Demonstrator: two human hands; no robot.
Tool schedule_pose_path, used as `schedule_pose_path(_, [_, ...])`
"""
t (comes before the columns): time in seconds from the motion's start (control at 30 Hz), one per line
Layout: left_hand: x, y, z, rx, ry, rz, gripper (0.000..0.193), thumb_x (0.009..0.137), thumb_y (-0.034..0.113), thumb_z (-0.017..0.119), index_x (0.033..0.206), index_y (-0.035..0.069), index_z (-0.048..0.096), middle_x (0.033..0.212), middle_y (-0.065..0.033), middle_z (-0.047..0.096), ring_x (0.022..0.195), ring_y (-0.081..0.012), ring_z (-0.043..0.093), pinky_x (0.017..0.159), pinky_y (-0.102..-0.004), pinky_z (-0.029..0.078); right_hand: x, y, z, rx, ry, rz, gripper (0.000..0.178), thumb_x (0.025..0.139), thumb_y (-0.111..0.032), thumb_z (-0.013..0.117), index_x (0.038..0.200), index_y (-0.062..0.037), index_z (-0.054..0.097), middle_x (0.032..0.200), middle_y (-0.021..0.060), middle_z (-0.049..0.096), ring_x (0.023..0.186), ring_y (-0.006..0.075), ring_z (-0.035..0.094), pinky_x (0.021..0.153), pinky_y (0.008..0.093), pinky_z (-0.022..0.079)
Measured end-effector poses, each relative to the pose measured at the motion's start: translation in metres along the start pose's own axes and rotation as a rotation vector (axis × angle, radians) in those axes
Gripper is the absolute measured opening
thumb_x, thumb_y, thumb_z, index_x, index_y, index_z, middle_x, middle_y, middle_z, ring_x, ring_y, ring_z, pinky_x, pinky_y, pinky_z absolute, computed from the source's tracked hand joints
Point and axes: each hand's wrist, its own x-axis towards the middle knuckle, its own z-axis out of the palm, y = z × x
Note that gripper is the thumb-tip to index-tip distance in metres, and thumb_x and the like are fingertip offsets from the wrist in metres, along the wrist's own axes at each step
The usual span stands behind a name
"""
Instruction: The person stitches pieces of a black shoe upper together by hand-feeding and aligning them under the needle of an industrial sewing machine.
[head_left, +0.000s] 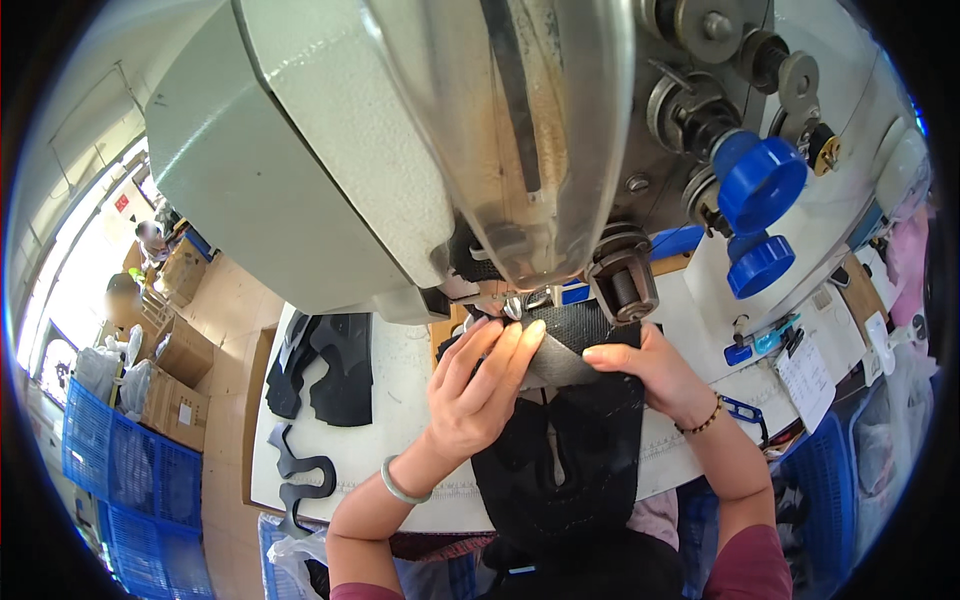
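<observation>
A black fabric piece, looking like a shoe upper (520,450), hangs from the sewing machine (330,150) over the table's front edge. On its upper end lies a grey mesh patch (565,355). My left hand (480,385) has its fingers close together, fingertips pressed on the fabric just beside the presser foot (513,306); its thumb is hidden. My right hand (660,370) grips the patch's right side, thumb on top and fingers out of sight beneath. The needle point is too small to make out.
Black cut pieces (340,370) and a grey curved piece (305,470) lie on the white table (400,475) at left. To the right are a blue-handled tool (742,410) and a paper sheet (805,380). Blue crates (130,450) stand left; blue knobs (760,185) jut from the machine.
</observation>
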Motion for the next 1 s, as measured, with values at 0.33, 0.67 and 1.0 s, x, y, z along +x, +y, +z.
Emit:
schedule_pose_path(0.33, [-0.005,-0.005,-0.003,-0.099,0.051,0.052,0.035,0.065,-0.001,0.067,0.1,0.001,0.07,0.099,-0.0067,0.062,0.094,-0.0218,0.061,0.084,-0.0337,0.058,-0.01,0.034,0.018,-0.023,0.015,-0.185,0.019,0.091,-0.016,0.063,0.1,0.0005,0.065,0.093,0.001,0.066,0.083,0.0048,0.058,0.073,0.0209,0.047])
schedule_pose_path(0.67, [-0.006,-0.025,-0.002,-0.181,0.06,0.19,0.029,0.063,0.001,0.073,0.092,0.003,0.073,0.096,-0.004,0.06,0.093,-0.0204,0.062,0.084,-0.0316,0.059,-0.008,0.052,0.025,-0.185,0.02,-0.271,0.041,0.094,-0.021,0.06,0.058,-0.0026,0.056,0.053,-0.0113,0.04,0.048,-0.0021,0.03,0.04,0.0219,0.02])
schedule_pose_path(1.0, [-0.004,-0.026,-0.001,-0.18,0.072,0.088,0.034,0.06,-0.001,0.073,0.093,0.007,0.074,0.097,-0.0015,0.06,0.093,-0.0208,0.062,0.084,-0.0327,0.059,-0.01,0.053,0.024,-0.231,-0.021,-0.333,0.044,0.094,-0.021,0.059,0.056,-0.0079,0.042,0.054,-0.0095,0.035,0.05,-0.0001,0.027,0.041,0.0216,0.021])
